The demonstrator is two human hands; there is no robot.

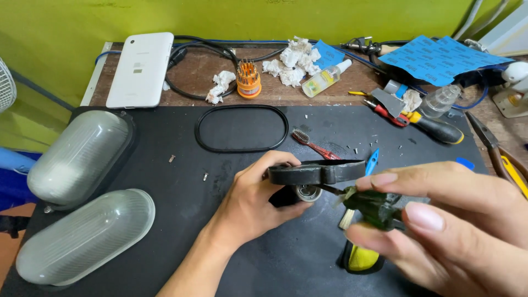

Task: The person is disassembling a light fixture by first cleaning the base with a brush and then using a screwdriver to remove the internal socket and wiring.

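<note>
My left hand (254,198) grips a black oval lamp base (314,172) above the black mat (165,181), with a round metal socket (307,192) showing under it. My right hand (456,220), close to the camera and blurred, pinches a small dark green part (374,208) with wires, just right of the base. Beneath it lies a yellow-and-black tool handle (360,258). A black oval rubber gasket (242,128) lies on the mat behind my hands, beside a red toothbrush (313,144).
Two ribbed glass lamp covers (77,157) (85,236) sit at the mat's left. Behind are a white tablet (140,69), an orange bit holder (248,80), crumpled tissues (297,58), a small bottle (324,78), blue sandpaper (440,58), screwdrivers (434,127), and pliers (503,159). Loose screws (171,158) dot the mat.
</note>
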